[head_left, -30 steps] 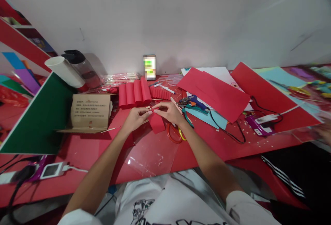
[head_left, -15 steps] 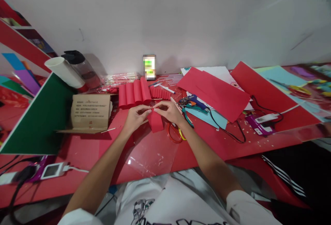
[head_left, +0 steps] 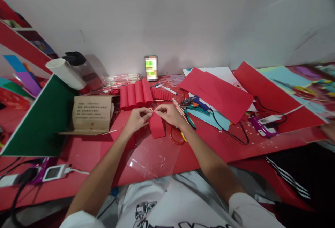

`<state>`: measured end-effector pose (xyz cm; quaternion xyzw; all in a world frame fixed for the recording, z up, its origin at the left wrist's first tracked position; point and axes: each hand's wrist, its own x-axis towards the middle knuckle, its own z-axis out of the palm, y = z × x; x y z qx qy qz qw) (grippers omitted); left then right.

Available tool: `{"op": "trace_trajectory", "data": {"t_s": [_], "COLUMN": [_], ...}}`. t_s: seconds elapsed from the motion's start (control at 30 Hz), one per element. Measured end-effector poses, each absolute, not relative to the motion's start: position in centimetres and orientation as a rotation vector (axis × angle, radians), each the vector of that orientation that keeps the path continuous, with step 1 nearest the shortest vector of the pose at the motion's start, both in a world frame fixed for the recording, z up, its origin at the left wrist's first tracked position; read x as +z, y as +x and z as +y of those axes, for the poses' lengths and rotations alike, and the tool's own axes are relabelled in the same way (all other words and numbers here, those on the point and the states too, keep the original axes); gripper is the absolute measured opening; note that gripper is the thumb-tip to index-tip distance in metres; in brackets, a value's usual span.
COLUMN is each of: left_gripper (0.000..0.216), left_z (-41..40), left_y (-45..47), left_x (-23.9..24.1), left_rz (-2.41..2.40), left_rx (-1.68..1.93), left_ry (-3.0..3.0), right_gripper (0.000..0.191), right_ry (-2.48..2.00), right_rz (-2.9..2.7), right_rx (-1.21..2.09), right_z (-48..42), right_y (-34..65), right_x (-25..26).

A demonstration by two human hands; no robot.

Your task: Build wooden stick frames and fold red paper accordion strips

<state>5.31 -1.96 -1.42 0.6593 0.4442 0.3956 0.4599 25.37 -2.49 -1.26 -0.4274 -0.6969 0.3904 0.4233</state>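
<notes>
A small strip of red paper (head_left: 157,126) hangs from the fingertips of both hands above the table. My left hand (head_left: 138,119) pinches its upper left edge, and my right hand (head_left: 169,115) pinches the upper right. Just beyond them lies red paper shaped into a row of rounded folds (head_left: 136,93), beside a smaller finely pleated red paper (head_left: 162,94). Scissors with red and yellow handles (head_left: 176,135) lie partly under my right wrist. A clear plastic sheet (head_left: 151,160) is spread on the table nearer my body.
On the left stand a cardboard box (head_left: 91,114), a green board (head_left: 39,119), a white paper cup (head_left: 64,72) and a bottle (head_left: 85,71). Rightward lie a glue gun (head_left: 195,100), teal-handled pliers (head_left: 199,110), red sheets (head_left: 217,93) and a purple power strip (head_left: 263,126). A lit phone (head_left: 151,68) leans on the wall.
The red paper strip has tilted a little and its lower end reaches slightly nearer my body. My fingers have shifted slightly along its top edge. Part of another person's arm appears at the right edge.
</notes>
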Motion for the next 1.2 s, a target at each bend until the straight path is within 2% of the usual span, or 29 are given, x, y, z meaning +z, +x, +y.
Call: {"op": "trace_trajectory", "data": {"t_s": [0.23,0.4,0.5,0.73,0.97,1.07,1.2], "left_gripper": [0.027,0.019,0.020,0.024,0.027,0.027,0.026], "left_z": [-2.0,-2.3,-2.3,-2.1,-2.0,-2.1,-2.4], "left_y": [5.5,5.7,5.6,5.4,5.4,5.2,5.1], "left_x": [-1.8,-1.8,-1.7,-1.3,-1.6,-1.3,-1.0], "left_rz": [1.108,1.126,1.132,1.179,1.192,1.198,1.142], "left_rx": [0.966,0.951,0.903,1.008,0.937,0.931,0.970], "left_ry": [1.697,1.864,1.917,1.704,1.771,1.899,1.954], "right_gripper": [0.014,0.012,0.011,0.008,0.007,0.002,0.011], "right_ry": [-1.070,-1.067,-1.083,-1.069,-1.276,-1.160,-0.988], "right_rz": [-1.729,-1.811,-1.845,-1.701,-1.810,-1.808,-1.823], "right_rx": [1.046,0.907,0.856,0.980,0.741,0.864,0.959], "right_z": [-2.4,-2.5,-2.7,-2.4,-2.3,-2.6,-3.0], "right_y": [25.2,25.1,25.0,25.5,25.5,25.5,25.8], "right_x": [-1.8,-2.0,-1.8,-1.2,-1.7,-1.3,-0.6]}}
